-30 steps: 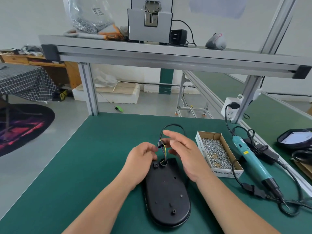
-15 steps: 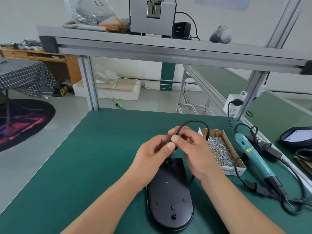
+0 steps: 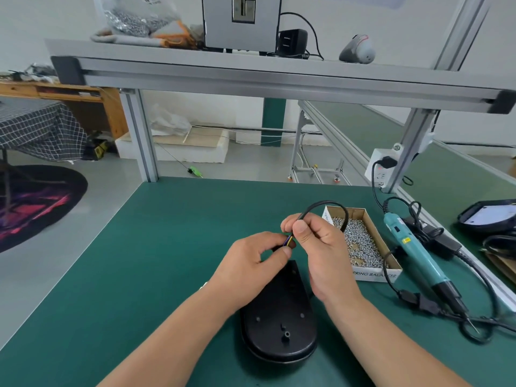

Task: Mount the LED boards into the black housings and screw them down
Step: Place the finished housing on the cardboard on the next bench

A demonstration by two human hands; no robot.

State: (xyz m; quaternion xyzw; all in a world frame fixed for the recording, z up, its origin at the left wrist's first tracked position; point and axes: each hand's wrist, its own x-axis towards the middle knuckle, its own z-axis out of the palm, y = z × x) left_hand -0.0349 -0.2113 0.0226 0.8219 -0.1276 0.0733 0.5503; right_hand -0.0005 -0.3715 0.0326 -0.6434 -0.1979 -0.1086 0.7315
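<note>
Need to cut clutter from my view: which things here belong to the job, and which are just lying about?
Job: black housing, black cable pinched by right hand, coloured wires held by left hand, box of screws, electric screwdriver.
Lying about: plastic bag, grey machine, power adapter on the shelf.

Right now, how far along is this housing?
Done: little; the black housing lies bare on the mat, no LED board seated. In hand: left hand pinches the coloured wires, right hand pinches the black cable above it. Left: board, screws; the electric screwdriver lies beside the screw box.
</note>
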